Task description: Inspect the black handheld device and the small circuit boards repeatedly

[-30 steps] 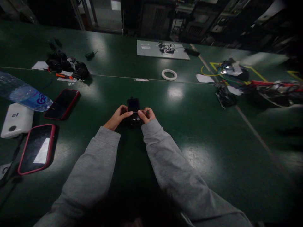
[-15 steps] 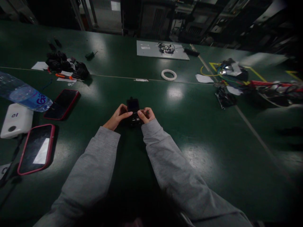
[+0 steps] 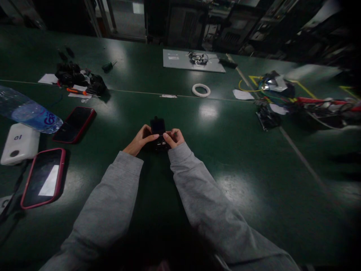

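The small black device (image 3: 158,126) is hard to read: its screen looks dark, and its lower part sinks into shadow, so you cannot tell whether it touches the green table (image 3: 234,135). It sits between your hands, straight ahead of you. Your left hand (image 3: 140,140) grips its left side, thumb laid on the front; your right hand (image 3: 174,138) pinches the right side, its thumb on the front too. Your other fingers are partly hidden. Well to the left lie a far phone (image 3: 73,124) and a near phone (image 3: 42,177), beside a plastic bottle (image 3: 31,113) cut off by the frame. Beyond your hands lies a white ring (image 3: 193,90); at far right, tangled wires (image 3: 329,107) blur.
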